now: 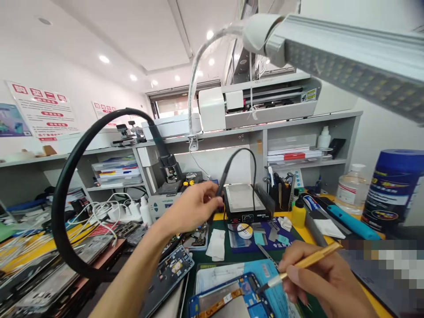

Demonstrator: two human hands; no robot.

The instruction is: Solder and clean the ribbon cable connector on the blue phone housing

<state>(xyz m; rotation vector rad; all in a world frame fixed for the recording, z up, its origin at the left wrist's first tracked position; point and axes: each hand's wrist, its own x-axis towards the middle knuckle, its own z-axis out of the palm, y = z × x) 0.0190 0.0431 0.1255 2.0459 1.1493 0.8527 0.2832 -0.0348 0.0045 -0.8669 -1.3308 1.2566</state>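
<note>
My left hand (pixel 198 203) reaches forward, thumb and fingers closed around a slim black corded handle (pixel 221 184). Its thin cable loops up and over beside a flat heating plate (pixel 240 196). Low on the right, my right hand (pixel 318 274) pinches a brush (pixel 309 260) with a yellow handle. The brush's dark tip is at the upper edge of an opened blue phone frame (pixel 248 278), which has an orange flex cable (pixel 221 304) across it. Metal tweezers (pixel 267 255) run behind my right fingers; whether the hand grips them too is unclear.
Phone parts (pixel 168 274) and tangled white cables (pixel 109 207) crowd the left. A thick black hose (pixel 59 198) arches over that side. Right stand a yellow bottle (pixel 299 212), a clear bottle (pixel 351 190) and a blue canister (pixel 391 190). A lamp (pixel 347 62) hangs overhead.
</note>
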